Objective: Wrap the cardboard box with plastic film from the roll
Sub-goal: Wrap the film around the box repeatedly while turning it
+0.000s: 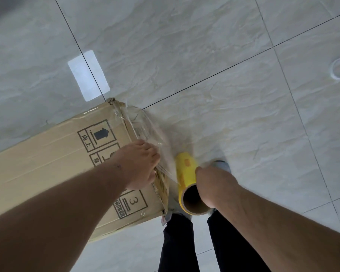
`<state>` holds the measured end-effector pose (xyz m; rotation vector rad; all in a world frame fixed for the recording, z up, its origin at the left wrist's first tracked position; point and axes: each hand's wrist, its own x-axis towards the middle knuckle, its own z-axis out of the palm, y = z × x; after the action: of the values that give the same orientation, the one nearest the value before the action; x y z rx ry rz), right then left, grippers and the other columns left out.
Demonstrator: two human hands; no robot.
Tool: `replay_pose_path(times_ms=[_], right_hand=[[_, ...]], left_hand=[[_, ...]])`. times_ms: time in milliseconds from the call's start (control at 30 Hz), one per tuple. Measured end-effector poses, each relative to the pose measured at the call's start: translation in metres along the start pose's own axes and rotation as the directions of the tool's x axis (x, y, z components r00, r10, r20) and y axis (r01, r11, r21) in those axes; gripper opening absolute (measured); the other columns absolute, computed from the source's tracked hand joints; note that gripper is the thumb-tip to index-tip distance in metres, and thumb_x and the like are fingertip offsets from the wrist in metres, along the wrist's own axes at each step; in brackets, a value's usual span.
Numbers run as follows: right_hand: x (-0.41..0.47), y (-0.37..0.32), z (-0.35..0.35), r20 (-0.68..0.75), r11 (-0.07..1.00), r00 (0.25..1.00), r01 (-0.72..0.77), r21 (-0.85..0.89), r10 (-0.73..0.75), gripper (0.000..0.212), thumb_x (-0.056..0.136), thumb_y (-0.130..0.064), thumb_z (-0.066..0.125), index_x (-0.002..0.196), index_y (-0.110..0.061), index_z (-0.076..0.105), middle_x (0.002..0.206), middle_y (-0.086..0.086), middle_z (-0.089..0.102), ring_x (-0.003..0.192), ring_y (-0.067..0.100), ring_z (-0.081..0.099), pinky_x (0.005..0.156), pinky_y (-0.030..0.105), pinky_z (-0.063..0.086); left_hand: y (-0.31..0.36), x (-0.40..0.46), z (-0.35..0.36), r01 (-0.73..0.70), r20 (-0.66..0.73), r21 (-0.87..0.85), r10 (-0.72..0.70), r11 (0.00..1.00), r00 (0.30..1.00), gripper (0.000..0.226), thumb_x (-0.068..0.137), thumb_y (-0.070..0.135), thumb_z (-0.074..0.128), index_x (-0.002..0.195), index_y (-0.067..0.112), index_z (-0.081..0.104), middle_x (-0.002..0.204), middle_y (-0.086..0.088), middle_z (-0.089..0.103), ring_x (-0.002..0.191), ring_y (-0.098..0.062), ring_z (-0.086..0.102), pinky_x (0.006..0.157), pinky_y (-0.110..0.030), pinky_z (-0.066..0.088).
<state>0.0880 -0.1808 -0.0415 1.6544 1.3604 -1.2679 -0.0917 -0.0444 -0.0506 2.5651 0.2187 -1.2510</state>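
Head view: cardboard box on tiled floor, nine o'clock.
Left hand: I press film against its edge, fingers seemingly flat.
Right hand: I grasp yellow roll, five o'clock.

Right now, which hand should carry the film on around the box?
Right. The right hand grips the yellow film roll beside the cardboard box end; the left hand rests on the box edge, pinning the plastic film.

I lose the box past the left edge. My left hand covers part of its printed marks. My right hand hides the roll's far side; film blurs there.
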Motion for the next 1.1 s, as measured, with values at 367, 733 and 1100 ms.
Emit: replay_pose_path(times_ms=[367, 733, 1100], right_hand=[[-0.014, -0.018, 0.031, -0.096, 0.988, 0.995, 0.028, 0.151, -0.013, 0.062, 0.094, -0.013, 0.057, 0.151, -0.014, 0.032, 0.129, 0.011, 0.057, 0.111, 0.032, 0.065, 0.073, 0.037, 0.042], [-0.009, 0.017, 0.067, -0.067, 0.792, 0.985, -0.087, 0.604, 0.159, 0.051, 0.095, -0.011, 0.05, 0.145, -0.022, 0.045, 0.083, -0.004, 0.048, 0.088, 0.024, 0.057, 0.07, 0.032, 0.044], [-0.029, -0.008, 0.061, -0.018, 0.995, 0.999, -0.029, 0.094, 0.03, 0.04, 0.098, -0.007, 0.053, 0.137, -0.016, 0.051, 0.124, 0.005, 0.065, 0.114, 0.028, 0.066, 0.073, 0.035, 0.042]], left_hand=[[0.008, 0.006, 0.015, -0.035, -0.009, 0.051, 0.036, 0.998, 0.999, 0.061, 0.097, 0.05, 0.02, 0.125, 0.022, 0.066, 0.124, 0.0, 0.064, 0.123, -0.02, 0.053, 0.113, -0.047, 0.029], [0.029, -0.001, 0.011, -0.067, 0.085, 0.006, 0.067, 0.998, 0.994, 0.064, 0.107, 0.047, 0.022, 0.164, 0.018, 0.019, 0.171, -0.007, 0.016, 0.157, -0.021, 0.014, 0.126, -0.043, 0.011], [0.038, 0.001, 0.012, -0.174, 0.139, 0.16, 0.152, 0.972, 0.978, 0.057, 0.101, 0.062, 0.043, 0.147, 0.029, 0.049, 0.139, -0.007, 0.058, 0.131, -0.029, 0.048, 0.115, -0.051, 0.028]])
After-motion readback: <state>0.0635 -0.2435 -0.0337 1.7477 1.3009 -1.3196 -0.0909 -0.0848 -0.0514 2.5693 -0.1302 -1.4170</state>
